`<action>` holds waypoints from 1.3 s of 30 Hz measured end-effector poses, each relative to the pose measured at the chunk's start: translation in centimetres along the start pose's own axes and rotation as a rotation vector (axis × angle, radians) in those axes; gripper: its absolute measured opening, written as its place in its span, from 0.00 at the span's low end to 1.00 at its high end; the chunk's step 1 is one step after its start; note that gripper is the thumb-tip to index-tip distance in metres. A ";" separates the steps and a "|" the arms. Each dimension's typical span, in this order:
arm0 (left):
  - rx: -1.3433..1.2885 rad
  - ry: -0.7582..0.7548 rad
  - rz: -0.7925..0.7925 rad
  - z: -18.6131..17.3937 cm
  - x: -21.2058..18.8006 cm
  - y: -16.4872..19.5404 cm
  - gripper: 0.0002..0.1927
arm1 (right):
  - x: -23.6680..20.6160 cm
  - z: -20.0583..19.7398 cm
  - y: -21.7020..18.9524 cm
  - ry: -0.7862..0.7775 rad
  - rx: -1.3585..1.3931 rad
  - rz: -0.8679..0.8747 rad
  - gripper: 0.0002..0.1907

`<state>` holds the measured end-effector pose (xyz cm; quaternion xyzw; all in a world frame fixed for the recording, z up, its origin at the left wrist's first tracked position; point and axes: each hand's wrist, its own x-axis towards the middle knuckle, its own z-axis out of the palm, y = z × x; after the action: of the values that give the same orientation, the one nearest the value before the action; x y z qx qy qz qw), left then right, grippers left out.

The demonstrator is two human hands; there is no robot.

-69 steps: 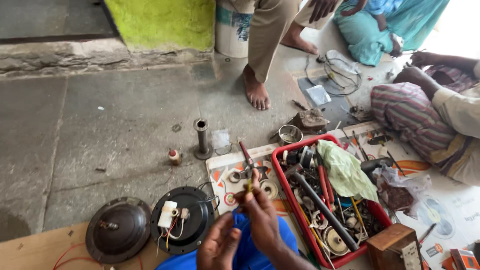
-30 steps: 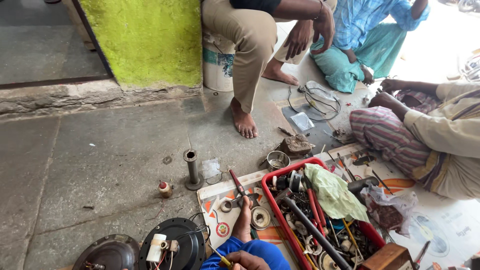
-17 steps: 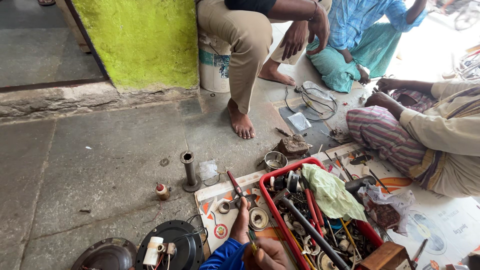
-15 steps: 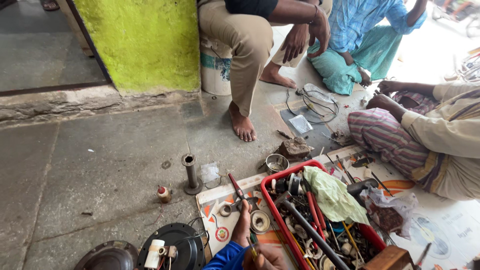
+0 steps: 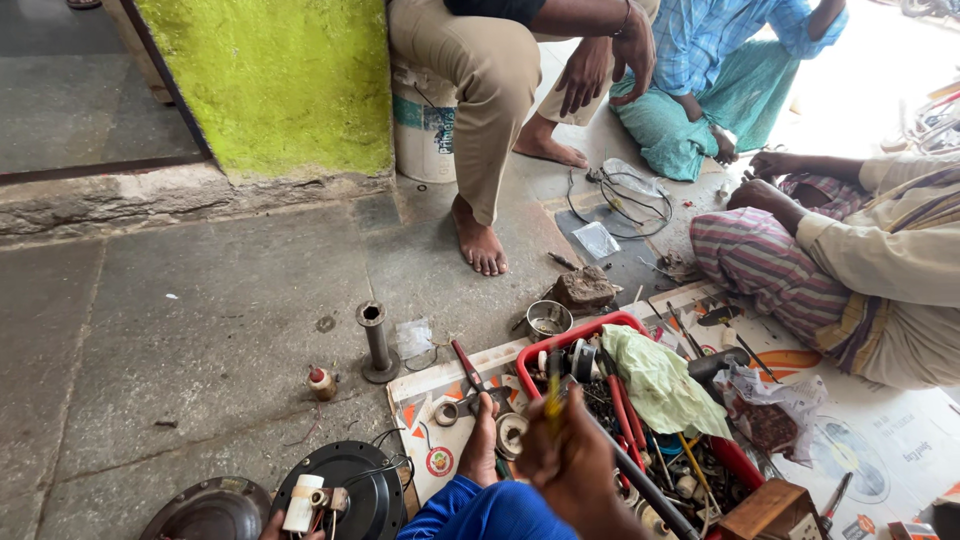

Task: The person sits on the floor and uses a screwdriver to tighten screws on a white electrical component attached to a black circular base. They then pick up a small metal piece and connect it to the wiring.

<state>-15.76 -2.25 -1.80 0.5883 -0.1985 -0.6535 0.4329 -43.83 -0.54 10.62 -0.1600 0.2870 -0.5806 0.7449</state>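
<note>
My right hand point(image 5: 578, 468) is low in the middle, over the near corner of a red crate point(image 5: 585, 328) full of metal parts and tools. It is closed around a blurred yellow-handled tool point(image 5: 552, 398) that points away from me. Only the fingertips of my left hand point(image 5: 272, 526) show at the bottom edge. They are beside a white cylinder with wires point(image 5: 300, 502) on a black round motor cover point(image 5: 355, 480). My foot point(image 5: 484, 440) and blue-clad knee rest on printed cardboard point(image 5: 425, 415), next to red-handled pliers point(image 5: 468, 368).
A metal pipe stand point(image 5: 375, 342), a small red-capped bottle point(image 5: 320, 382) and a steel bowl point(image 5: 548, 320) stand on the stone floor. A green cloth point(image 5: 655, 382) lies in the crate. Three other people sit ahead and to the right; one bare foot point(image 5: 482, 242) is close.
The camera has tilted up to take in more of the people. My right hand has risen into view with the yellow tool over the crate. My left hand has dropped to the frame's bottom edge.
</note>
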 end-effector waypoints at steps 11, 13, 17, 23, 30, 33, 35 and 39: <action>0.616 0.325 0.096 -7.4 0.1 -1.8 0.28 | -0.8 -4.0 -0.7 -0.324 -0.135 -0.250 0.31; 0.794 0.374 0.181 -6.7 -3.4 -0.5 0.25 | -0.6 -5.1 2.1 -0.183 -0.136 -0.062 0.31; 0.777 0.561 0.933 -6.0 -8.9 -3.0 0.19 | -1.8 -7.6 5.5 0.096 -0.373 0.231 0.22; 0.733 0.544 1.115 -3.6 -9.1 -6.3 0.13 | -1.1 -8.4 7.5 0.016 -0.903 0.252 0.20; 0.604 0.487 1.090 -0.7 -7.7 -3.8 0.10 | 1.7 -6.1 8.9 -0.047 -1.025 0.275 0.19; 0.547 0.459 1.072 -0.2 -6.8 -4.0 0.10 | 2.6 -5.9 9.5 -0.044 -1.051 0.260 0.19; 0.545 0.455 1.082 0.0 -6.5 -4.0 0.09 | 3.0 -6.1 9.8 -0.040 -1.066 0.254 0.18; 0.523 0.441 1.054 0.6 -6.1 -3.7 0.08 | 3.7 -6.4 10.0 -0.033 -1.059 0.256 0.17</action>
<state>-17.92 4.53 -0.85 0.6188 -0.5212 -0.1453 0.5695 -39.43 -0.75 -0.96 -0.4861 0.5457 -0.2587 0.6316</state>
